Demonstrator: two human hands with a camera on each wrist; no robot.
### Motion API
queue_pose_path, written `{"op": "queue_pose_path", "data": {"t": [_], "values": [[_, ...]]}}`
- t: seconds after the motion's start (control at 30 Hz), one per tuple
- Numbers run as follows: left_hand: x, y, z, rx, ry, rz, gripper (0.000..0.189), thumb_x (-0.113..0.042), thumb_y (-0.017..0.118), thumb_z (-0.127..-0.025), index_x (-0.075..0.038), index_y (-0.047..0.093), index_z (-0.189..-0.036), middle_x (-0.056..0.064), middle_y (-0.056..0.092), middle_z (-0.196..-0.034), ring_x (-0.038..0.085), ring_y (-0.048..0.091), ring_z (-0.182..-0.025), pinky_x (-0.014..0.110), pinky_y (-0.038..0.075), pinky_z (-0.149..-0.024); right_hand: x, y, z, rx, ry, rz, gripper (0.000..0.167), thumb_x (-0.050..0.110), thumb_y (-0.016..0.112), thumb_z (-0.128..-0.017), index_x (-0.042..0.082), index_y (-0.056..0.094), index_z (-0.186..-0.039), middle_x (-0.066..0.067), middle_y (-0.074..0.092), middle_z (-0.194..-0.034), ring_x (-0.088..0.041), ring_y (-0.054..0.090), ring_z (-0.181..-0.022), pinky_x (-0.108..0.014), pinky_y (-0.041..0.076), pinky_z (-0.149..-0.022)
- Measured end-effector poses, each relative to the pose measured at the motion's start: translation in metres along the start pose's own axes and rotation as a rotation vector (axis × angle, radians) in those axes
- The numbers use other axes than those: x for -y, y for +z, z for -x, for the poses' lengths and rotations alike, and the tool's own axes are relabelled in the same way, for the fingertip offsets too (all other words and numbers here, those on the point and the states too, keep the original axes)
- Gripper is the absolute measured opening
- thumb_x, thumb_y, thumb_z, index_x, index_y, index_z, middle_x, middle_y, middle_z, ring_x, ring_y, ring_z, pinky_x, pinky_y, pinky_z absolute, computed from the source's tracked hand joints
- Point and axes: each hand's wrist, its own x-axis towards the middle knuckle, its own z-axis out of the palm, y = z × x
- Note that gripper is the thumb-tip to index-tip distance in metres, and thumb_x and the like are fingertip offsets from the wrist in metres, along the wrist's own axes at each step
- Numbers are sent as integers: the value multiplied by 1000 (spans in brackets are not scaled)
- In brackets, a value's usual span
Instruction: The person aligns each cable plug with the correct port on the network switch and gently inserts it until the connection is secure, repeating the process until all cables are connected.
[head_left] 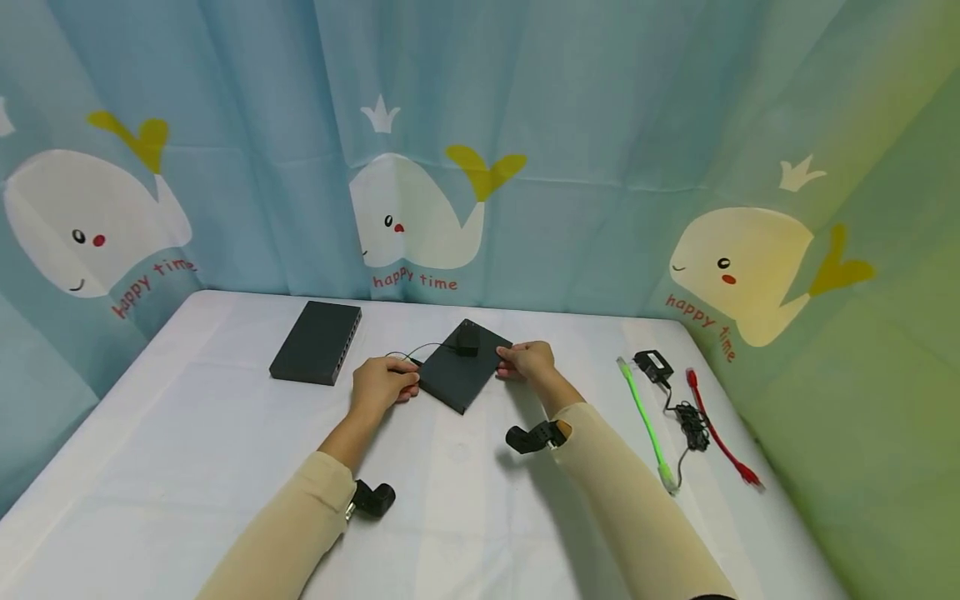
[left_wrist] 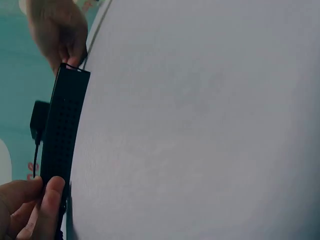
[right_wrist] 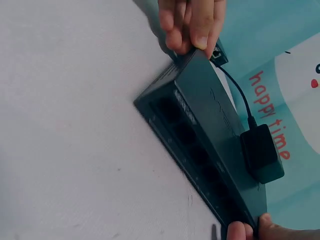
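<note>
A flat black network switch (head_left: 459, 379) sits between both hands, turned at an angle. Its left corner is pinched by the left hand (head_left: 382, 385), thumb and fingers on opposite faces. At the opposite end the right hand (head_left: 528, 362) grips the edge, with fingers close to a row of square ports in the right wrist view. On the switch's top rests a small black power adapter (right_wrist: 262, 153). From it a thin black cord (right_wrist: 240, 90) runs towards the left hand, where fingers hide its end.
A second black switch (head_left: 315, 343) lies back left. Over on the right are a green network cable (head_left: 645, 421), a black adapter (head_left: 654, 367) with bundled cord (head_left: 693, 425), and a red network cable (head_left: 720, 437). A whale-print curtain (head_left: 585, 167) hangs behind the white table (head_left: 187, 467).
</note>
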Motion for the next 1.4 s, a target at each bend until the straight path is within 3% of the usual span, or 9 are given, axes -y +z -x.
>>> {"op": "queue_pose_path", "data": {"t": [0.33, 0.63, 1.0, 1.2, 1.4], "values": [[-1, -1, -15, -23, -12, 12, 14, -3, 73, -86, 5, 76, -97, 19, 74, -80, 16, 72, -60, 25, 60, -59, -8, -8, 8, 57, 72, -72, 19, 1, 71, -89, -1, 55, -100, -4, 66, -60, -9, 66, -51, -21, 58, -54], [2, 4, -15, -110, 12, 36, 16, -5, 71, -89, 2, 76, -102, 18, 75, -84, 18, 73, -64, 21, 58, -57, -13, -9, 17, 76, 89, -85, 19, 2, 71, -90, -1, 54, -99, -6, 68, -63, -11, 68, -55, -22, 59, -56], [4, 14, -10, -141, -127, 174, 32, -12, 79, -84, 4, 71, -110, 23, 73, -102, 6, 68, -62, 20, 59, -63, -14, -10, 19, 65, 73, -60, 18, 6, 71, -90, 0, 57, -98, -6, 69, -64, -11, 68, -56, -23, 59, -58], [4, 16, -6, -162, -92, 189, 28, -6, 80, -81, 6, 72, -105, 25, 71, -103, 12, 70, -68, 24, 60, -67, -14, -11, 19, 78, 77, -50, 18, 7, 71, -91, -1, 57, -98, -6, 69, -66, -11, 68, -57, -23, 60, -60], [6, 17, -6, -164, -62, 190, 25, -4, 79, -82, 8, 72, -102, 26, 71, -102, 10, 69, -68, 22, 60, -66, -9, -24, 16, 73, 26, 79, 24, 18, 71, -93, -5, 62, -95, -6, 66, -70, -11, 65, -57, -26, 60, -59]]}}
